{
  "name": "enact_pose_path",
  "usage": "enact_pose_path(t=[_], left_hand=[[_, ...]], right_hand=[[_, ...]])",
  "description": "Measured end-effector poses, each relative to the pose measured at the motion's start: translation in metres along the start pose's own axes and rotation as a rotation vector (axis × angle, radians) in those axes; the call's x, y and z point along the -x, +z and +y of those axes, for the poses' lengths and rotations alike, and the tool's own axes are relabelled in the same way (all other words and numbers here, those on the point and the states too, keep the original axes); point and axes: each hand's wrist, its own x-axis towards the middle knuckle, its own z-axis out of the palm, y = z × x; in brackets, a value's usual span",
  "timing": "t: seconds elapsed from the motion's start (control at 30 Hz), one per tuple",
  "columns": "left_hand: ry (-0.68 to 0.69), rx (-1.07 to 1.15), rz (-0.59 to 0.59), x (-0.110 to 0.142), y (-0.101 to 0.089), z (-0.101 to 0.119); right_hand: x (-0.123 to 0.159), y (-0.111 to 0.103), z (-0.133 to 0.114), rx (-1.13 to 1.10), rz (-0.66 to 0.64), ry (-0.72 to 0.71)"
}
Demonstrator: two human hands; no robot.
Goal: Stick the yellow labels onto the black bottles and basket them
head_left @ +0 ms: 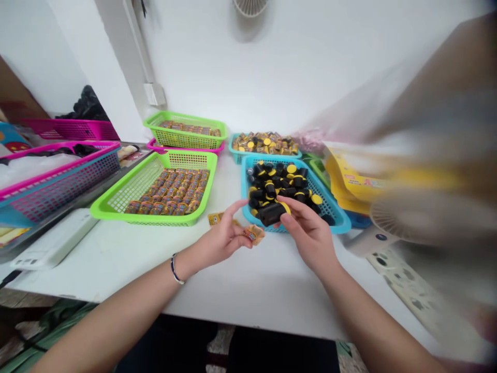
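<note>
Between thumb and fingers, my left hand [225, 238] pinches a small printed sticker label [254, 234], orange-brown and slightly curled. My right hand [306, 230] grips a small black cylinder with a yellow end [272, 213], held on its side just right of the label. The two are close but apart. Right behind them stands a blue basket [337, 217] full of loose black cylinders with yellow ends [298, 181]. On the table by my left hand lies a flat yellow printed piece [215, 218], partly hidden by the fingers.
A green basket [108, 199] at left holds rows of labelled cylinders [171, 191]; another green basket [186, 137] sits behind it. Farther back is a second blue basket [240, 157]. A white power strip [54, 241] lies left, a small fan [404, 217] right, beside yellow packaging [349, 176].
</note>
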Motion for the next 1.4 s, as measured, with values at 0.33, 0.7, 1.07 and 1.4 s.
enact_pose_path(t=[0.33, 0.7, 1.07, 1.4], left_hand=[[0.018, 0.158, 0.137, -0.002, 0.001, 0.006], [0.015, 0.258, 0.164, 0.001, 0.007, 0.021], [-0.062, 0.589, 0.052, -0.004, 0.012, 0.015], [-0.142, 0.606, 0.344, -0.008, 0.022, 0.016]], right_hand=[[0.003, 0.003, 0.003, 0.009, -0.159, -0.073], [0.003, 0.001, 0.004, -0.005, -0.36, -0.165], [0.001, -0.003, 0.005, 0.114, -0.472, -0.258], [0.023, 0.03, 0.016, 0.684, -0.224, -0.544]])
